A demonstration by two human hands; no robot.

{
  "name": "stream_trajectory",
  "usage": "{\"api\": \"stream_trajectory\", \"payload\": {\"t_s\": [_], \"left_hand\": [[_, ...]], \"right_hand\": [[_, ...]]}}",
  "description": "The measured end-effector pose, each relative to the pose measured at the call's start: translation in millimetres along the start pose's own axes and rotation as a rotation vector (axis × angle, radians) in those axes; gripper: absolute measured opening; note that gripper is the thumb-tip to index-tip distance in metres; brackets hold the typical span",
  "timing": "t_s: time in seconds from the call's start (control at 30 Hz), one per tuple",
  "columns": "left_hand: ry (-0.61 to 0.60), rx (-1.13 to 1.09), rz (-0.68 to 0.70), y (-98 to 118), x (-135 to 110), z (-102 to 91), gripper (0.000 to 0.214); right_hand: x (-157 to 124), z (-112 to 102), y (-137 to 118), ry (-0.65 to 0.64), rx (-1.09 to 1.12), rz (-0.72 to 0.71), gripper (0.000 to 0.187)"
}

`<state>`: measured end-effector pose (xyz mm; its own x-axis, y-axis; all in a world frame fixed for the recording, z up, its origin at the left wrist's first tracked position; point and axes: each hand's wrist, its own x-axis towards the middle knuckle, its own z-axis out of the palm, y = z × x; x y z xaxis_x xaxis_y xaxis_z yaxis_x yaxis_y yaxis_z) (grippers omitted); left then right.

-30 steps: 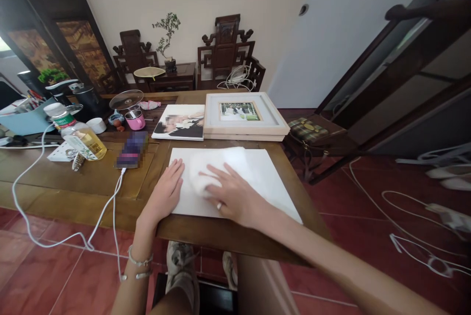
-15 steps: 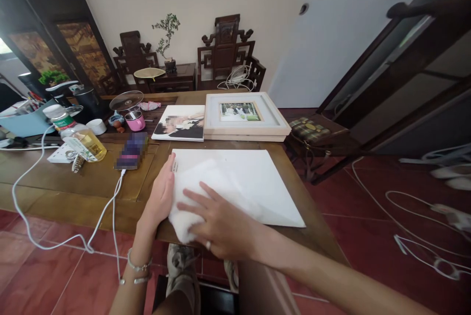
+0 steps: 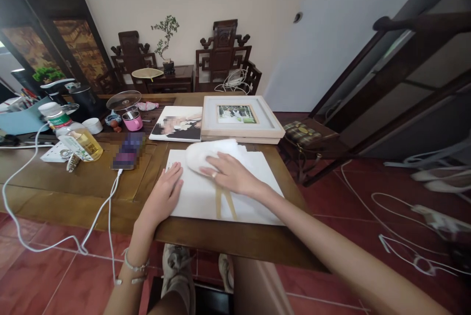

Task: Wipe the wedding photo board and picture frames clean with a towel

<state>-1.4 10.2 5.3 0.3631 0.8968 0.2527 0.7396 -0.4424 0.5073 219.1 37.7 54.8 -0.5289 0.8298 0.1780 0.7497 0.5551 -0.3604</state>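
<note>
Person's left hand (image 3: 166, 193) open, laid flat at left edge of white rectangular panel (image 3: 196, 201); right hand (image 3: 232, 172) (pale finger ring (image 3: 214, 175)) on bunched white cloth (image 3: 204, 153), grip unclear.

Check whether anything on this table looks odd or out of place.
Two narrow tan streaks stand out on the flat white rectangular board, pictured below the right hand. They look odd because the surface around them is plain white; whether stains or strips, I can't tell.

Nothing can be read: small dark print (image 3: 170, 164) at the far left corner of the white board (image 3: 195, 199) and the bottle (image 3: 77, 133) label at left are too blurred.
</note>
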Motion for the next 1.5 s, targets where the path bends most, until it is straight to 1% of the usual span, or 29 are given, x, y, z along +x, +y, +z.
{"api": "stream_trajectory", "payload": {"t_s": [0.1, 0.17, 0.23, 0.33, 0.43, 0.57, 0.63, 0.7, 0.73, 0.8, 0.9, 0.97, 1.03, 1.1, 1.17, 1.23, 1.37, 1.43, 1.5], "left_hand": [[0.010, 0.000, 0.000, 0.9, 0.2, -0.7, 0.044], [0.013, 0.003, 0.005, 2.7, 0.3, -1.5, 0.043], [0.013, 0.008, 0.007, 3.9, 0.2, -2.3, 0.043], [0.018, 0.013, 0.003, 3.5, -0.5, -2.6, 0.043], [0.014, 0.011, -0.002, 2.3, -1.3, -2.4, 0.043], [0.001, 0.006, -0.013, 2.5, -1.7, -2.1, 0.043], [0.002, 0.002, -0.012, 2.6, -1.8, -2.0, 0.043], [0.010, -0.003, -0.007, 2.4, -1.8, -1.9, 0.043], [0.013, -0.005, -0.006, 2.2, -1.8, -1.9, 0.043], [0.016, -0.005, -0.006, 2.2, -1.9, -2.0, 0.043], [0.008, 0.007, -0.010, 2.6, -1.9, -2.1, 0.044], [0.007, 0.016, -0.009, 2.8, -1.8, -2.0, 0.044], [0.004, 0.020, -0.006, 2.7, -1.8, -1.8, 0.043], [-0.004, 0.019, -0.004, 2.5, -2.0, -1.8, 0.043], [-0.008, 0.018, -0.006, 2.3, -2.1, -1.9, 0.043], [-0.009, 0.016, -0.006, 2.4, -2.3, -2.4, 0.042], [-0.012, 0.011, -0.007, 2.9, -2.3, -3.3, 0.042], [-0.013, 0.011, -0.009, 3.1, -2.2, -3.6, 0.042], [-0.014, 0.013, -0.013, 3.3, -2.2, -3.7, 0.043]], "right_hand": [[38.5, 8.9, -18.1, -0.001, 0.022, -0.032, 0.035], [55.9, 15.5, -27.9, -0.007, 0.035, -0.049, 0.033], [64.5, 19.8, -31.9, -0.011, 0.043, -0.047, 0.032], [60.4, 17.9, -23.0, -0.012, 0.060, -0.018, 0.031], [39.1, 6.4, 2.3, -0.004, 0.070, 0.047, 0.032], [-2.9, -13.2, 46.4, 0.053, 0.064, 0.155, 0.035], [-24.2, -18.6, 64.3, 0.086, 0.052, 0.191, 0.035], [-44.6, -19.0, 73.8, 0.111, 0.035, 0.214, 0.032], [-54.9, -17.7, 74.4, 0.120, 0.024, 0.219, 0.030], [-76.2, -13.8, 66.6, 0.133, -0.004, 0.191, 0.028], [-109.8, -11.5, 38.0, 0.098, -0.041, 0.049, 0.028], [-130.0, -14.6, 16.8, 0.050, -0.053, -0.052, 0.026], [-144.4, -19.6, 2.9, 0.012, -0.049, -0.119, 0.025], [-150.3, -22.6, 1.3, -0.012, -0.028, -0.139, 0.024], [-146.2, -21.3, 12.2, -0.013, -0.016, -0.089, 0.025], [-132.1, -16.4, 31.8, 0.004, -0.017, -0.008, 0.028], [-85.6, -8.9, 73.7, 0.033, -0.044, 0.094, 0.033], [-64.0, -9.1, 86.7, 0.049, -0.059, 0.126, 0.033], [-51.3, -10.0, 91.5, 0.066, -0.064, 0.149, 0.033]]}}
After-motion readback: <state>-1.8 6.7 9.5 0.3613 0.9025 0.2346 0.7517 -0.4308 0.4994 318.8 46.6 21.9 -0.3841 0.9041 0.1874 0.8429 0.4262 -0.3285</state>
